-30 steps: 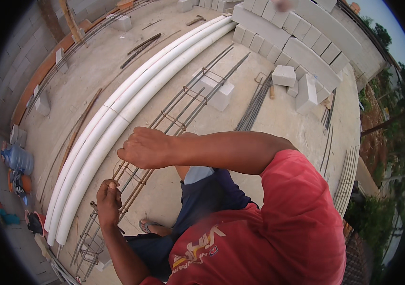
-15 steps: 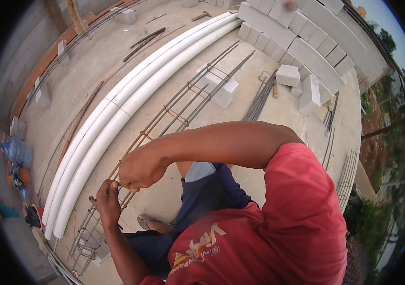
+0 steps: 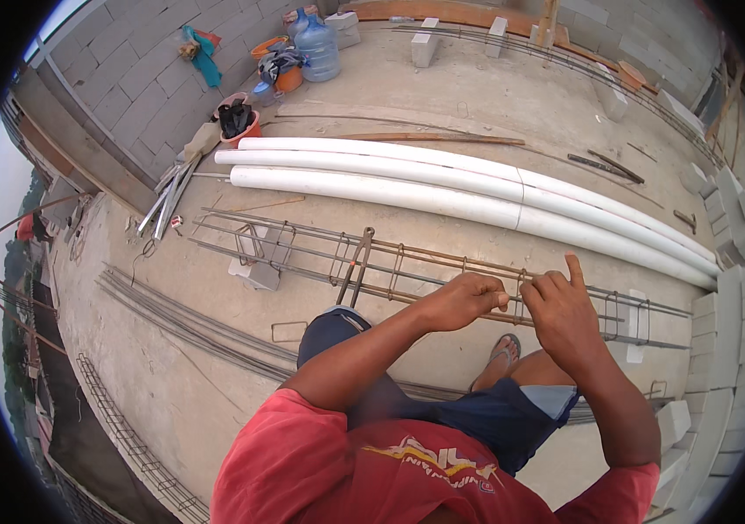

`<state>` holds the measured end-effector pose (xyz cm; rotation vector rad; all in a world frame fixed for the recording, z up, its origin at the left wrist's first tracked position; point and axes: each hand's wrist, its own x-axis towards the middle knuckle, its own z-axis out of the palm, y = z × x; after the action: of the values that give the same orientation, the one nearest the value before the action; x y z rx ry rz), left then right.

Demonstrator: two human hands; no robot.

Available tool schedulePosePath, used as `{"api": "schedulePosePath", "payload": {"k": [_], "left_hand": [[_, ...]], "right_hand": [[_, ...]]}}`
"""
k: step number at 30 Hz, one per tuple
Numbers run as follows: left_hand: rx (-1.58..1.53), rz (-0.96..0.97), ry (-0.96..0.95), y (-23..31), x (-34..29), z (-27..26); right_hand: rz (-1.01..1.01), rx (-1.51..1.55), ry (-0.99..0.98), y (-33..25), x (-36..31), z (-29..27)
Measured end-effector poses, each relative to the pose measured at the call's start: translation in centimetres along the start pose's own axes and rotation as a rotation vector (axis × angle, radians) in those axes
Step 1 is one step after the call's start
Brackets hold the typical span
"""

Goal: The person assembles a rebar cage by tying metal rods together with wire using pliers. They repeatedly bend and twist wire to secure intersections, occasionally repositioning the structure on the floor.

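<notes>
A long steel rebar cage, bars ringed by square stirrups, runs across in front of me. My left hand is closed in a pinch above its near bars; what it pinches is too small to make out. Just right of it, my right hand is at a stirrup, its index finger raised and the thumb and other fingers closed together. Anything in them is hidden. A pair of pincers rests across the cage to the left, handles toward my knee.
White pipes lie beyond the cage. A pale block sits beneath its left end. Loose rebar lies at left, and stacked blocks stand at right. A water jug and orange bucket stand by the wall.
The view has swung left, bringing the pincers and the cage's left end into plain sight. My hands, crowded together before, are now slightly apart, and my right index finger is raised.
</notes>
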<state>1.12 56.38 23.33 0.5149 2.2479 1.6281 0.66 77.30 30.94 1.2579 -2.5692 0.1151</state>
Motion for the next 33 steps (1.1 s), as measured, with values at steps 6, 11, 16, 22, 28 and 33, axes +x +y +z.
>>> {"api": "schedulePosePath", "payload": {"k": [6, 11, 16, 22, 28, 33], "left_hand": [[-0.024, 0.064, 0.262, -1.4, -3.1, -0.4], [0.145, 0.032, 0.302, -1.9, -4.5, -0.3], [0.291, 0.091, 0.468, -2.5, -4.3, -0.7], [0.256, 0.095, 0.394, -1.7, -5.2, -0.5], [0.154, -0.009, 0.352, -2.6, -6.7, -2.3], [-0.306, -0.138, 0.250, -1.5, -7.4, -3.4]], "right_hand": [[0.140, 0.110, -0.173, 2.1, 0.7, -0.2], [0.187, 0.509, -0.226, -0.9, 4.2, -3.3], [-0.050, 0.185, -0.740, -0.5, 4.0, -1.5], [0.172, 0.125, -0.206, 1.4, 4.9, 0.7], [0.130, 0.562, -0.430, -0.6, 4.9, -3.4], [0.137, 0.237, -0.055, 3.2, 4.7, -5.3]]}}
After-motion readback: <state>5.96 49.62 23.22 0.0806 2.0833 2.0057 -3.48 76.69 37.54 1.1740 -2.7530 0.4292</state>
